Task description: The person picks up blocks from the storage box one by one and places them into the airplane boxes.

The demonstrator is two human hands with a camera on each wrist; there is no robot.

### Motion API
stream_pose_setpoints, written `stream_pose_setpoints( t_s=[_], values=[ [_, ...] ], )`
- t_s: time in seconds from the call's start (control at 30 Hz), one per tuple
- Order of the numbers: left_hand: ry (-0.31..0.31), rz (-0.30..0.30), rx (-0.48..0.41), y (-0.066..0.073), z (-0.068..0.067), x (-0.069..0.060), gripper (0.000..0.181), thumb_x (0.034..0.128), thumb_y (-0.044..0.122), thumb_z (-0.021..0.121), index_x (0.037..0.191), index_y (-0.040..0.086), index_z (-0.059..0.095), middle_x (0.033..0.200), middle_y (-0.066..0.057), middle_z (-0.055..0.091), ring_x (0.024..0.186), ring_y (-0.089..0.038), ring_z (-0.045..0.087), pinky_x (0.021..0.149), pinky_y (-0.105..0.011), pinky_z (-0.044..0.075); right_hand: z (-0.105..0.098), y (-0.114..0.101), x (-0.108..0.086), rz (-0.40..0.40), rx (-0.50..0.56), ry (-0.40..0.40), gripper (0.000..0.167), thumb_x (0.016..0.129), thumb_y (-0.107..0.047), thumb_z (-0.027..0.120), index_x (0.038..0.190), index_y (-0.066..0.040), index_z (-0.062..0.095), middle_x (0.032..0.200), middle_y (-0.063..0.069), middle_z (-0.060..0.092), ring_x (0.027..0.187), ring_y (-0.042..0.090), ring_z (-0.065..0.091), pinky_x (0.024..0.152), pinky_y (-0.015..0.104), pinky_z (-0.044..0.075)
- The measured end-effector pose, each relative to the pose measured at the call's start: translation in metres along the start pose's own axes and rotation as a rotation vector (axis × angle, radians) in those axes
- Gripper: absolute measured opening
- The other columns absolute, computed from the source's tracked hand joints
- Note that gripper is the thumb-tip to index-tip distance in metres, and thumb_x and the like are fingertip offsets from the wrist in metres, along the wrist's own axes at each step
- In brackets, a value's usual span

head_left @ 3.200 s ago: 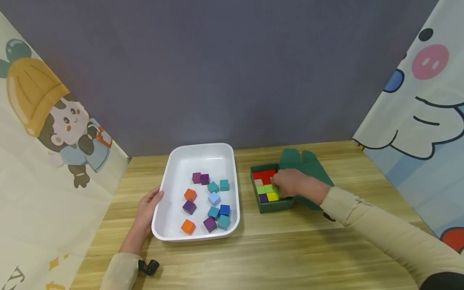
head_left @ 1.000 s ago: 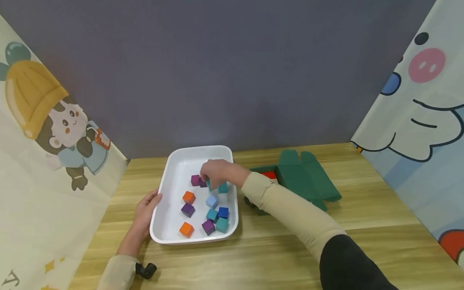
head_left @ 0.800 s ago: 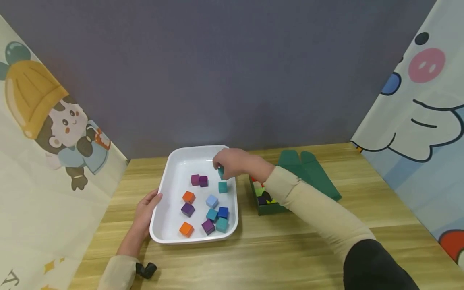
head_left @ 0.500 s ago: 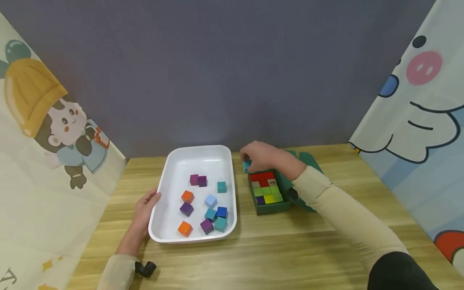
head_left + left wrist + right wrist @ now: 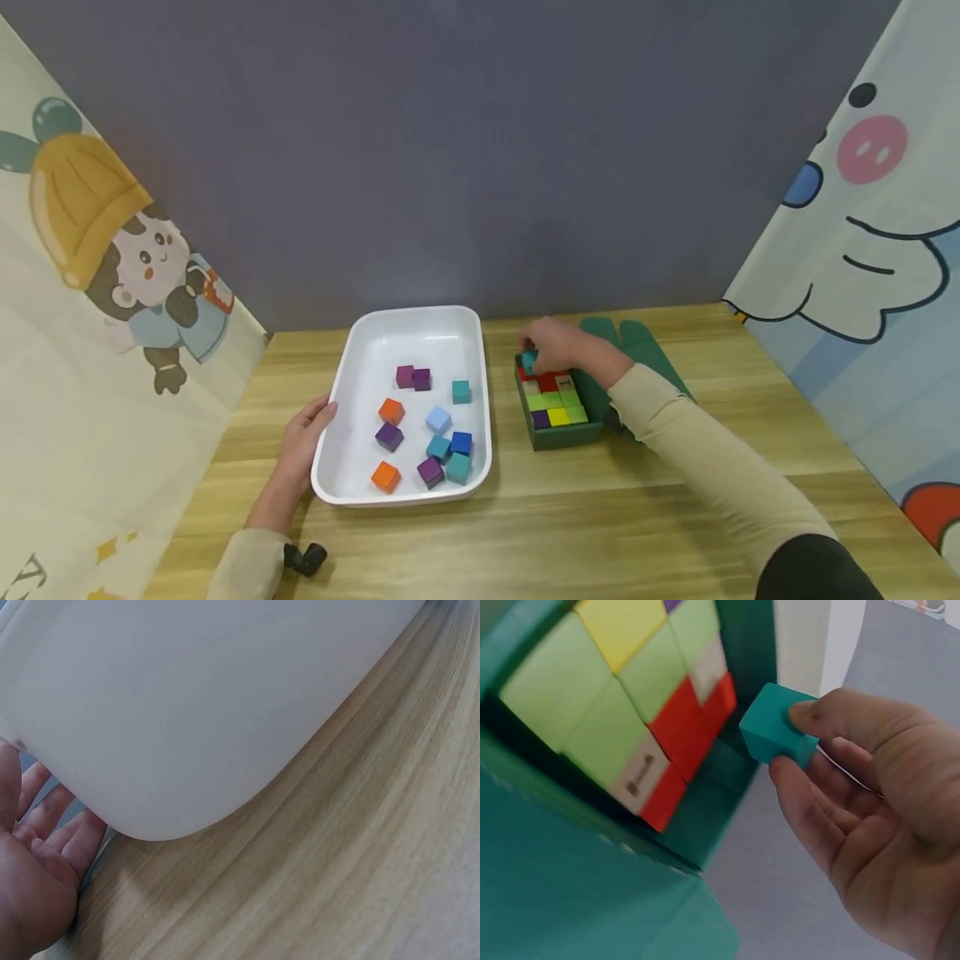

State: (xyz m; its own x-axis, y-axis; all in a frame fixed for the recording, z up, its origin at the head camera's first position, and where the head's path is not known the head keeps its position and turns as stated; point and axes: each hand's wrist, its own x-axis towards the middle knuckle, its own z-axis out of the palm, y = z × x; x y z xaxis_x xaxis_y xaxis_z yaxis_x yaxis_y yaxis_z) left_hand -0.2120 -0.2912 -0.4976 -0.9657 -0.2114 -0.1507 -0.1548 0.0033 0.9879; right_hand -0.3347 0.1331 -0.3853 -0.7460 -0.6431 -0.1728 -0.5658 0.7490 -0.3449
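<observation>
a: what's biggest?

b: the pale wood-grain table [image 5: 562, 533], across the lower frame. left of centre it bears the white, glossy, rectangular tray [image 5: 420, 337]; right of centre stands the smaller green cardboard-looking box [image 5: 566, 438], lid folded out to the right.

a: and the hands?

b: the left hand [image 5: 303, 429] rests loosely against the tray's left rim, fingers relaxed. the right hand [image 5: 555, 342], at the box's upper left corner, pinches a small teal cube [image 5: 769, 724], seemingly painted wood, between thumb and fingertips.

a: how will it handle?

b: probably light, stiff and sturdy, its smooth faces perhaps a little slippery. opposite sides suit a pinch, leaving the underside free.

a: edges, room?

b: in the right wrist view, a bare strip shows between the red square blocks [image 5: 679, 735] and the box's wall. it looks narrow, with little room for fingers.
</observation>
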Motion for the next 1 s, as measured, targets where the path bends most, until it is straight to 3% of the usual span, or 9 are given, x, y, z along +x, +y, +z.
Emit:
stream_pose_setpoints(
  t_s=[0.1, 0.3, 0.43, 0.73, 1.0],
  values=[
    [-0.004, 0.01, 0.004, 0.001, 0.0, 0.002, 0.061, 0.0973, 0.04, 0.058, 0.144, 0.004, 0.043, 0.12, -0.003, 0.061, 0.093, -0.01, 0.064, 0.08, -0.028, 0.056, 0.006, 0.003, 0.005, 0.005, -0.019, 0.033, 0.024, 0.081, -0.009, 0.073, 0.104, -0.009, 0.067, 0.099, 0.003, 0.061, 0.081, 0.018, 0.051, 0.07, 0.033, 0.048],
    [-0.007, -0.04, -0.005, 0.001, 0.002, 0.002, 0.063, 0.0961, 0.043, 0.059, 0.146, 0.009, 0.041, 0.134, -0.012, 0.053, 0.097, -0.009, 0.063, 0.084, -0.028, 0.055, 0.014, 0.003, 0.011, -0.003, -0.046, 0.046, 0.014, 0.08, -0.007, 0.072, 0.091, -0.011, 0.065, 0.082, 0.001, 0.056, 0.069, 0.018, 0.045, 0.059, 0.032, 0.038],
    [-0.013, -0.052, 0.002, 0.001, 0.001, 0.003, 0.063, 0.097, 0.043, 0.057, 0.147, 0.01, 0.039, 0.141, -0.016, 0.046, 0.099, -0.009, 0.062, 0.086, -0.028, 0.054, 0.019, 0.003, 0.012, 0.004, -0.062, 0.045, 0.015, 0.08, -0.008, 0.073, 0.092, -0.014, 0.064, 0.084, -0.001, 0.058, 0.07, 0.017, 0.046, 0.06, 0.032, 0.04],
    [-0.001, -0.057, -0.017, -0.002, 0.0, 0.001, 0.062, 0.0965, 0.042, 0.059, 0.146, 0.009, 0.041, 0.136, -0.013, 0.052, 0.097, -0.01, 0.063, 0.084, -0.029, 0.054, 0.025, 0.002, 0.014, 0.017, -0.077, 0.043, 0.018, 0.08, -0.009, 0.075, 0.095, -0.012, 0.065, 0.088, -0.001, 0.058, 0.074, 0.018, 0.05, 0.062, 0.032, 0.045],
    [-0.001, -0.049, -0.008, 0.0, 0.002, 0.0, 0.063, 0.0962, 0.044, 0.058, 0.146, 0.01, 0.041, 0.139, -0.017, 0.048, 0.099, -0.011, 0.063, 0.085, -0.029, 0.054, 0.026, 0.0, 0.012, 0.023, -0.093, 0.068, 0.016, 0.082, -0.011, 0.076, 0.093, -0.012, 0.064, 0.089, -0.001, 0.058, 0.078, 0.017, 0.052, 0.066, 0.033, 0.048]
  ],
)
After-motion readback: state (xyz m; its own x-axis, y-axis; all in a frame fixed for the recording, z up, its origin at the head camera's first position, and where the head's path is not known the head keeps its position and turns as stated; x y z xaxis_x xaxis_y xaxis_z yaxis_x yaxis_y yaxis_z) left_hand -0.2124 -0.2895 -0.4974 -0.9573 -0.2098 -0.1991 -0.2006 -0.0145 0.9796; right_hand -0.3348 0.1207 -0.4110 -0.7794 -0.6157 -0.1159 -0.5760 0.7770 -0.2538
